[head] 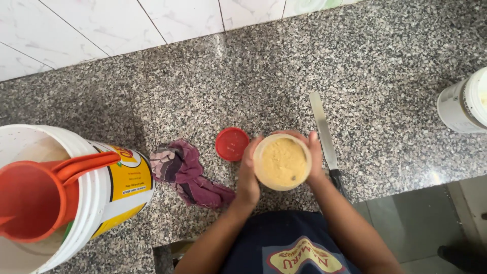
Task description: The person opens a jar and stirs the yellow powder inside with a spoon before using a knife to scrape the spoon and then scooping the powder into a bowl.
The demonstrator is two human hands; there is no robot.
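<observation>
Tan powder jar [282,162] is being gripped by left hand [248,175] and right hand [315,155], fingers curled around it; red lid [232,144] lying just beyond left fingertips.

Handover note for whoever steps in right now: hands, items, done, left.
Left hand and right hand: both wrapped around the open jar of yellowish paste, held over the granite counter.
Red lid: off, flat on the counter left of the jar.
Knife: on the counter right of the jar, untouched.
Cloth: beside the lid.
Done: lid removed. Left: jar not yet closed.
</observation>
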